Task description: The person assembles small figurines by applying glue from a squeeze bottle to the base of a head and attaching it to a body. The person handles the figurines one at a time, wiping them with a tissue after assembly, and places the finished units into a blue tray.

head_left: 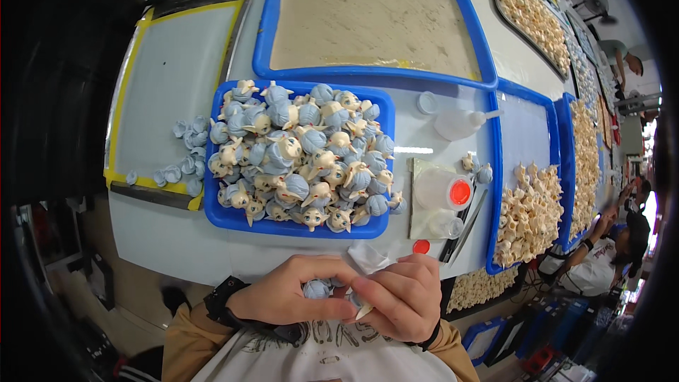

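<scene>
In front of my chest, at the table's near edge, a small doll head point(318, 288) with light blue hair is held between my hands. My left hand point(293, 290) is closed around its blue hair side. The fingers of my right hand point(403, 297) are bent against its other side, where a pale pointed ear shows. The face is hidden by my fingers. Just beyond my hands lies a crumpled white tissue point(368, 257). Past it stands a blue tray point(297, 230) heaped with similar doll heads, blue-haired and pale-faced.
Loose blue hair pieces point(189, 163) lie on a yellow-taped framed panel point(180, 78). To the right are a white squeeze bottle point(456, 125), a cup of red liquid point(460, 192), a red cap point(421, 247) and a tray of pale parts point(530, 216). A larger blue tray point(375, 76) sits behind.
</scene>
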The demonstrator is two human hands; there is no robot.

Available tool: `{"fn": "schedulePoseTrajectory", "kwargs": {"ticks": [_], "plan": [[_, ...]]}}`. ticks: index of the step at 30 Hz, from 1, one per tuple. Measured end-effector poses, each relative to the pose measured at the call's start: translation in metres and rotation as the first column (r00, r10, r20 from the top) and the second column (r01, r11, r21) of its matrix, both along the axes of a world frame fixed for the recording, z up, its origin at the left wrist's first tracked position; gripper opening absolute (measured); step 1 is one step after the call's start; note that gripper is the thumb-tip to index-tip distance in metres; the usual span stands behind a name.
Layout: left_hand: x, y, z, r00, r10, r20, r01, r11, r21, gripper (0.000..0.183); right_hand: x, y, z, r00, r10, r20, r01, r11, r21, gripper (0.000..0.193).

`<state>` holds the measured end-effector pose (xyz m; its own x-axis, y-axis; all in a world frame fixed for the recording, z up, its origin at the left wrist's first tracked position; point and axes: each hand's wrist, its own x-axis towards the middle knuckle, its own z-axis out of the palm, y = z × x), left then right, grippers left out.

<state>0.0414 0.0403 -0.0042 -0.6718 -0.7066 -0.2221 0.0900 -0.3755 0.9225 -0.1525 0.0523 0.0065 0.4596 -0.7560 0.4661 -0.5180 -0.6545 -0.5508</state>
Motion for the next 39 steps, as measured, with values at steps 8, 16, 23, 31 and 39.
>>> {"fn": "schedulePoseTrajectory", "kwargs": {"ticks": [8,16,23,31,39], "plan": [[0.044,0.012,0.007,0.907,0.349,0.236,-0.272,0.913,-0.305,0.025,0.014,-0.006,-0.001,0.932,0.039,0.361,-0.087,0.989,0.118,0.047],[0.044,-0.018,0.015,0.334,0.759,0.559,-0.267,0.645,-0.716,0.031,0.021,-0.004,0.058,0.854,0.054,0.518,0.155,0.923,-0.352,0.009],[0.038,0.028,0.020,0.750,0.662,-0.002,-0.660,0.747,-0.078,0.057,0.018,-0.014,0.059,0.899,-0.106,0.425,0.223,0.946,-0.236,0.022],[0.004,0.023,0.011,0.914,0.405,-0.033,-0.389,0.894,0.223,0.045,-0.179,-0.091,0.044,0.659,-0.524,-0.539,0.588,0.806,-0.064,0.030],[-0.002,-0.001,0.019,0.999,0.035,-0.022,-0.030,0.980,0.194,0.042,-0.199,-0.141,0.003,0.437,-0.167,-0.884,0.531,0.841,0.104,0.019]]}}
